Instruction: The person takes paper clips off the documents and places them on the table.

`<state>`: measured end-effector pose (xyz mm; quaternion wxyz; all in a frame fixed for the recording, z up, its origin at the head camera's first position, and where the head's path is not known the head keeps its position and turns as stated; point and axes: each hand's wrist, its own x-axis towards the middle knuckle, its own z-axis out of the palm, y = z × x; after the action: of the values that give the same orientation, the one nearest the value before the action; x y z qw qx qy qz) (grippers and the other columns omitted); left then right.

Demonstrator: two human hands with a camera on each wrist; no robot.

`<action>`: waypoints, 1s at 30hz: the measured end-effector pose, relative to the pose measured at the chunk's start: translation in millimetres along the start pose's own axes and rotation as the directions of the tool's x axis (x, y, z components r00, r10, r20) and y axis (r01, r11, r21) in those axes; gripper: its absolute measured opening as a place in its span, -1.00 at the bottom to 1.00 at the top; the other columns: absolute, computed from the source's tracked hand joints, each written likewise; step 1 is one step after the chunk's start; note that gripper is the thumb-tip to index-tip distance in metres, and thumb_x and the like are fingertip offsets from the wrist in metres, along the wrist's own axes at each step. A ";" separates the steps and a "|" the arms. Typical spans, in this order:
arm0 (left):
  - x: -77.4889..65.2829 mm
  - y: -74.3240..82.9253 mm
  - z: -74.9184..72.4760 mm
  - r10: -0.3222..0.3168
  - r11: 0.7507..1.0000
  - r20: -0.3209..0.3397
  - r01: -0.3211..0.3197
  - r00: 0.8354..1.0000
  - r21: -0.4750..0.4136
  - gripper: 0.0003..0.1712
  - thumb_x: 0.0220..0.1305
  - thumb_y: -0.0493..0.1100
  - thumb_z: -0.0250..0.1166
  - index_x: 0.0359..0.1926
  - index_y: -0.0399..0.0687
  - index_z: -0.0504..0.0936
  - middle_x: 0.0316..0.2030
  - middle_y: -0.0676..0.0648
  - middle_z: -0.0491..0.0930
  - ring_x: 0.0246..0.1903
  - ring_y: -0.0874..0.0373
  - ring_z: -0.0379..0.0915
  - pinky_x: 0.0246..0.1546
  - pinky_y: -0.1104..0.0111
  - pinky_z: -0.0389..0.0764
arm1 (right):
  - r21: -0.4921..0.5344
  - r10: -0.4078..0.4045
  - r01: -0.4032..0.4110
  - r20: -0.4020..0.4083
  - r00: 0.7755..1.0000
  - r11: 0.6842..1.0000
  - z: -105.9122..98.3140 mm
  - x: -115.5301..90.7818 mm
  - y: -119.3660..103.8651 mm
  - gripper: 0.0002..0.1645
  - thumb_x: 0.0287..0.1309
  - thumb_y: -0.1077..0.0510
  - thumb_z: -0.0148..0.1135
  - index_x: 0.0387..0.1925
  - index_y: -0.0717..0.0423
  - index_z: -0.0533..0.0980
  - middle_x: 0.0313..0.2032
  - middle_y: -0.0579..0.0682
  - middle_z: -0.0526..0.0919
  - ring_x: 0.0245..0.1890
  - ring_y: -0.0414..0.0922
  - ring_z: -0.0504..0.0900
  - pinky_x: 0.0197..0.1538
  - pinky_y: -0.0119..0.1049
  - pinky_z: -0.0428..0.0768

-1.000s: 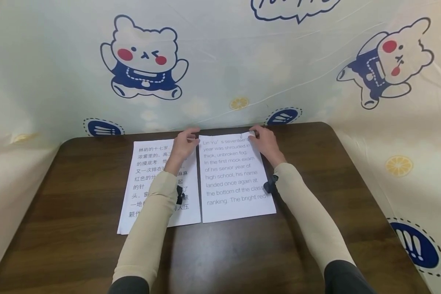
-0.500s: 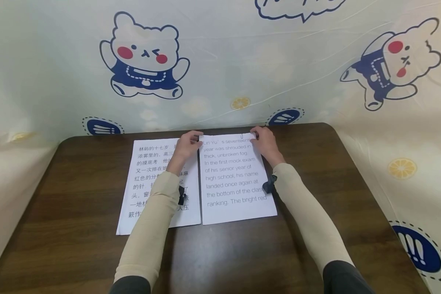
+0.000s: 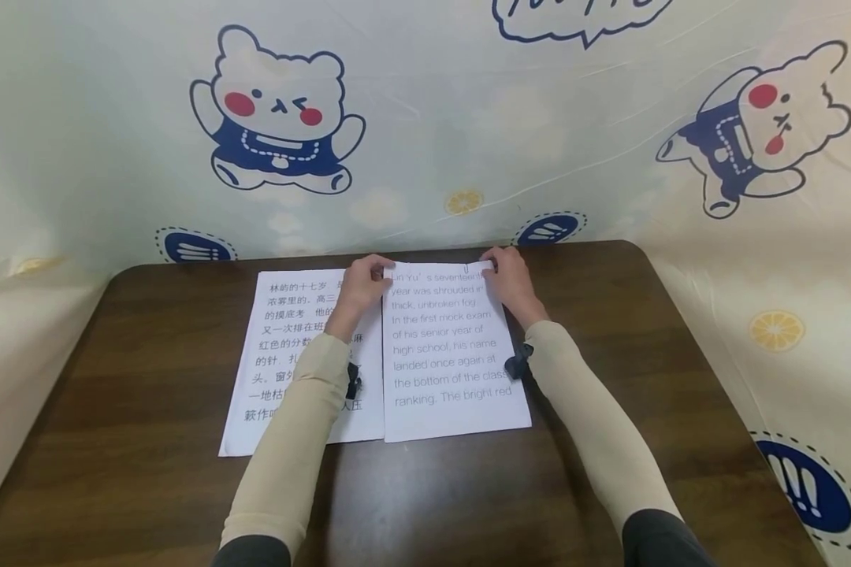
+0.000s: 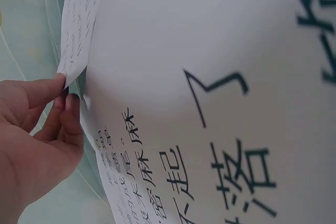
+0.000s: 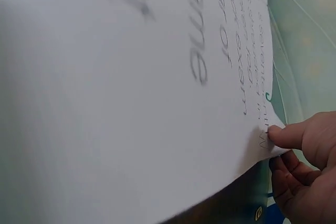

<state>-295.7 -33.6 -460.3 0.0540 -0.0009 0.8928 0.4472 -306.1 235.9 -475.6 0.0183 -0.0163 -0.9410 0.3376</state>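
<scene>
A printed sheet of English text [image 3: 440, 420] lies on the right, its top edge bowed up off the table. My left hand [image 3: 362, 285] pinches its upper left corner; in the left wrist view, thumb and fingertips meet on that paper [image 4: 76, 35]. At the upper right corner, my right hand [image 3: 512, 283] holds the sheet between thumb and fingers, as the right wrist view shows. A green paper clip [image 5: 268, 97] sits on the top edge near that thumb. To the left lies a sheet of Chinese text [image 3: 265, 362], partly hidden under my left forearm.
The brown wooden table [image 3: 425, 504] has rounded far corners. Behind it hangs a pale curtain [image 3: 425, 102] with cartoon bears, close against the far edge. Small black wrist cameras [image 3: 518, 363] sit under both forearms.
My left hand has moved slightly right and now pinches the English sheet's corner. That sheet's top edge has lifted, and the sheet has shifted slightly left and toward me.
</scene>
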 end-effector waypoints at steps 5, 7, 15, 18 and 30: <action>-1.5 0.4 -0.3 0.039 0.997 -0.038 -0.041 0.999 -0.058 -0.57 0.33 -0.37 0.23 0.20 -0.06 0.56 0.07 -0.20 0.52 0.08 -0.05 0.48 0.16 0.16 0.57 | 0.055 -0.002 0.004 -0.026 1.000 0.998 -2.6 -3.8 -0.8 -0.74 0.45 0.20 0.07 0.09 0.14 0.52 0.11 0.14 0.55 0.06 0.05 0.53 0.25 -0.03 0.56; -2.1 1.2 -1.8 0.058 0.995 -0.043 -0.062 0.997 -0.084 -0.55 0.31 -0.40 0.24 0.19 -0.04 0.56 0.08 -0.20 0.52 0.08 -0.05 0.50 0.14 0.16 0.59 | 0.083 -0.006 0.009 -0.035 0.999 0.997 -4.7 -5.4 -2.0 -0.74 0.46 0.19 0.07 0.09 0.13 0.51 0.09 0.14 0.59 0.04 0.05 0.55 0.23 -0.04 0.58; -7.1 1.3 -8.9 0.074 0.987 -0.062 -0.082 0.995 -0.137 -0.50 0.31 -0.38 0.26 0.23 0.09 0.58 0.16 -0.17 0.57 0.07 -0.04 0.53 0.11 0.17 0.60 | 0.116 -0.044 0.051 -0.066 0.997 0.992 -11.2 -11.0 -4.1 -0.76 0.46 0.18 0.06 0.08 0.10 0.48 0.07 0.14 0.60 0.01 0.05 0.59 0.16 -0.04 0.62; -8.5 -2.1 -9.0 0.079 0.981 -0.065 -0.089 0.995 -0.169 -0.49 0.31 -0.39 0.26 0.23 0.09 0.59 0.16 -0.15 0.60 0.08 -0.05 0.55 0.14 0.16 0.60 | 0.118 -0.048 0.055 -0.064 0.997 0.991 -12.5 -13.4 -4.1 -0.75 0.46 0.17 0.06 0.09 0.10 0.48 0.07 0.14 0.61 0.02 0.05 0.60 0.15 -0.04 0.62; -14.7 -1.5 -8.1 0.062 0.961 -0.090 -0.084 0.994 -0.265 -0.49 0.31 -0.38 0.27 0.20 0.17 0.60 0.12 -0.06 0.60 0.04 0.04 0.56 0.06 0.22 0.62 | 0.147 -0.076 0.086 -0.075 0.994 0.985 -23.0 -17.4 -6.1 -0.74 0.46 0.16 0.07 0.10 0.11 0.47 0.05 0.15 0.60 0.01 0.05 0.60 0.14 -0.04 0.62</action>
<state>-281.9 -41.7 -455.3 0.0007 0.0069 0.8249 0.5653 -287.9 245.0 -454.4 0.0658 0.0119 -0.9117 0.4055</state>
